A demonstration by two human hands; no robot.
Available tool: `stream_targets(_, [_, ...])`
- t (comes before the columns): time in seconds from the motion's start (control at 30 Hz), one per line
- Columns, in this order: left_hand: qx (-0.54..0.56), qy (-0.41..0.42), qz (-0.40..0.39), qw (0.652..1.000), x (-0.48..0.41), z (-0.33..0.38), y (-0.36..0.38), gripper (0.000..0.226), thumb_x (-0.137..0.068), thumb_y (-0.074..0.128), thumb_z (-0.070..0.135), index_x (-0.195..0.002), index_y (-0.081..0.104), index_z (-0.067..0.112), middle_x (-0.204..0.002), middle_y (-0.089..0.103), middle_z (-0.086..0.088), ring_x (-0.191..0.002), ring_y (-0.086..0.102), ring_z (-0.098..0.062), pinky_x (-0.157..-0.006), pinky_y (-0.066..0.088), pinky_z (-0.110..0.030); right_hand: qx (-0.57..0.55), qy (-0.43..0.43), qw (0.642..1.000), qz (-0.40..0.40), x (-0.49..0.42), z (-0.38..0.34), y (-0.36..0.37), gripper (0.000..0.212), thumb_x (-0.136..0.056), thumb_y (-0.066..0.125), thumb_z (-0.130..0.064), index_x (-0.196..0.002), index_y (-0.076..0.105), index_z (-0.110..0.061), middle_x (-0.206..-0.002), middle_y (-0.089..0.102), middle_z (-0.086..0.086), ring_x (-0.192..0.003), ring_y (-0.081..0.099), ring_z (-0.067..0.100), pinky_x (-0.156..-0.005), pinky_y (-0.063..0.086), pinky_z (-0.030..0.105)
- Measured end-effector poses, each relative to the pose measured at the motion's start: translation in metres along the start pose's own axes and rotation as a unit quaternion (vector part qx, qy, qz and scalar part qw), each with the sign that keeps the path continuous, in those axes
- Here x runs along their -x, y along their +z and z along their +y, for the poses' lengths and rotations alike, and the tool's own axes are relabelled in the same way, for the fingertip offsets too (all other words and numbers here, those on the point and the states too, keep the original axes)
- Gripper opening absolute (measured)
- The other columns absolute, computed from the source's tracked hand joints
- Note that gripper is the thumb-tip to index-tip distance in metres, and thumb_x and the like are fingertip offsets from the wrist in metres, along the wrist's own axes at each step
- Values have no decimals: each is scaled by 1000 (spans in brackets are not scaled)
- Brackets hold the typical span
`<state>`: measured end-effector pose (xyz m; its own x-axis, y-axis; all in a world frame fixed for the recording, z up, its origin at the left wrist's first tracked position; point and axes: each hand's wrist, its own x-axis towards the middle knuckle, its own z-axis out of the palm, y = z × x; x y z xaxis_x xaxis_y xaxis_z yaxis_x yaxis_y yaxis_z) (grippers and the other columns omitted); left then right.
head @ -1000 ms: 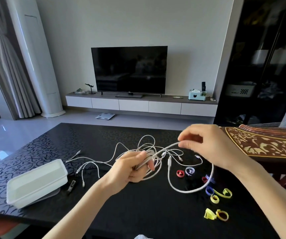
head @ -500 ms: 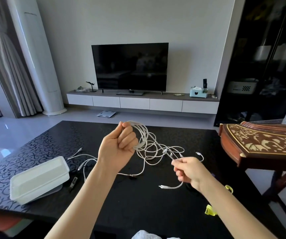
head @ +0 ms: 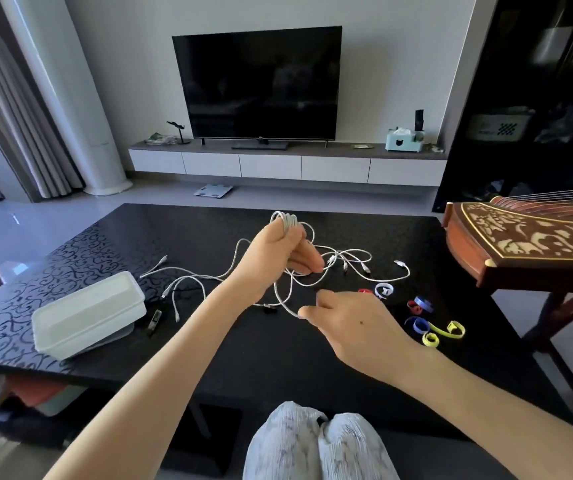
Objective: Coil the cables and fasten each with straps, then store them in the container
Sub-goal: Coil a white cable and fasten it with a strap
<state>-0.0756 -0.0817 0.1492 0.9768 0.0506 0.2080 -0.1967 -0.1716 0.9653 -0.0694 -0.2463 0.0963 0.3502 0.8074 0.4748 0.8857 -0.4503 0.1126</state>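
Observation:
My left hand [head: 280, 252] is raised over the black table [head: 264, 355] and grips several loops of a white cable [head: 287, 220]. The loose part of that cable [head: 283, 296] hangs down to my right hand [head: 351, 323], which pinches it just above the table. More white cables [head: 351, 261] lie tangled behind the hands and to the left [head: 188, 280]. Several coloured straps [head: 420, 306], red, white, blue and yellow, lie to the right of my right hand. The white container [head: 88, 311] sits on its lid at the table's left.
A small dark plug [head: 154, 320] lies next to the container. A carved wooden zither [head: 527, 240] juts over the table's right side. My knees [head: 316, 445] show under the near edge. A TV and low cabinet stand against the far wall.
The left hand stays raised with the coil and has gained a loop. My right hand moved right and down along the cable. The straps it covered are now in view.

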Motion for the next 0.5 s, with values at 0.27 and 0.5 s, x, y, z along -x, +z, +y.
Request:
stream_targets(0.27, [-21, -63, -217, 974, 26, -4, 2, 26, -102, 35, 15, -81, 49, 7, -44, 48, 0, -34, 36, -11, -39, 27, -20, -88, -26, 995, 32, -16, 43, -76, 15, -83, 63, -23, -93, 73, -16, -77, 63, -9, -70, 59, 9, -65, 49, 26])
stream_targets(0.5, [262, -84, -327, 904, 25, -11, -9, 25, -93, 45, 21, -88, 66, 8, -43, 29, 11, -36, 23, -3, -40, 25, -15, -146, 117, 982, -26, -23, 81, -86, 12, -87, 65, -24, -93, 75, -22, -71, 63, -17, -70, 59, -3, -70, 44, 16])
